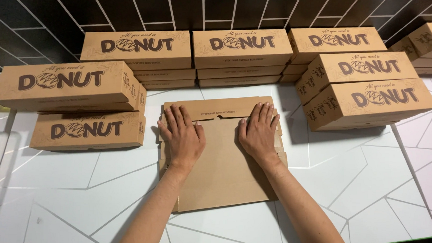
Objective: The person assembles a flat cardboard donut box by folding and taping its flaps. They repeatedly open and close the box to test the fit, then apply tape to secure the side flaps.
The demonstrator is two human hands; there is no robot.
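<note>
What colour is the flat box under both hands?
Plain brown cardboard, with both palms pressed flat on it; clearest in the head view.

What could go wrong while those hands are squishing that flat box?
The left hand and right hand press only the far end of the flat box, so it might crease crookedly. The stacked boxes sit close by; an elbow could perhaps knock them over.

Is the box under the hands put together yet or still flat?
Still flat. The cardboard box lies spread on the white table, one flap folded over at the far edge, with the left hand and right hand pressing it down.
</note>
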